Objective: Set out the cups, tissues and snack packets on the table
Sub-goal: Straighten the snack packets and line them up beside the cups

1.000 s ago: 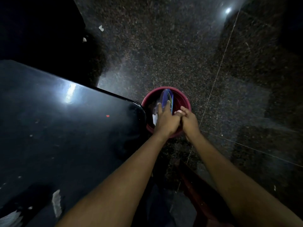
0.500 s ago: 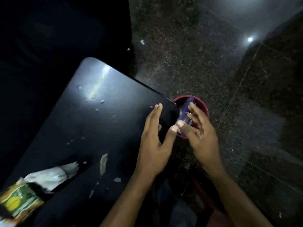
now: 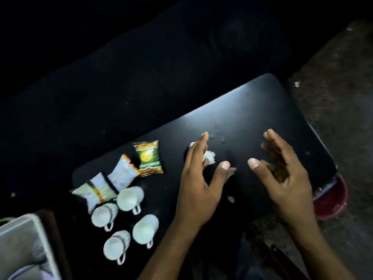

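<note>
Head camera, looking down on a dim black tabletop: at the far left a grey bin sits off the tabletop's corner, and just right of it your four white cups lie on their sides in a loose cluster, handles pointing toward you, none yet upright. Any of them could roll if your forearm brushes the group, and the two nearest you lie close to the near edge. Behind the cups, two pale snack packets overlap one another, the nearer one touching a cup, with a green and orange packet just beside them; a careless sweep here would drag all three together. Toward the middle, your left hand hovers with fingers spread and thumb out, holding nothing, directly over crumpled white tissue and small torn scraps; whether it touches the tissue cannot be told. The tissue looks light and already shredded, so a hard pinch may tear it further and scatter bits across the dark surface. Your right hand is likewise spread and empty, blurred with motion, near the tabletop's right edge. Beyond that edge a red tub stands on the floor, half hidden, and anything nudged off this side could drop into it or onto the floor.
</note>
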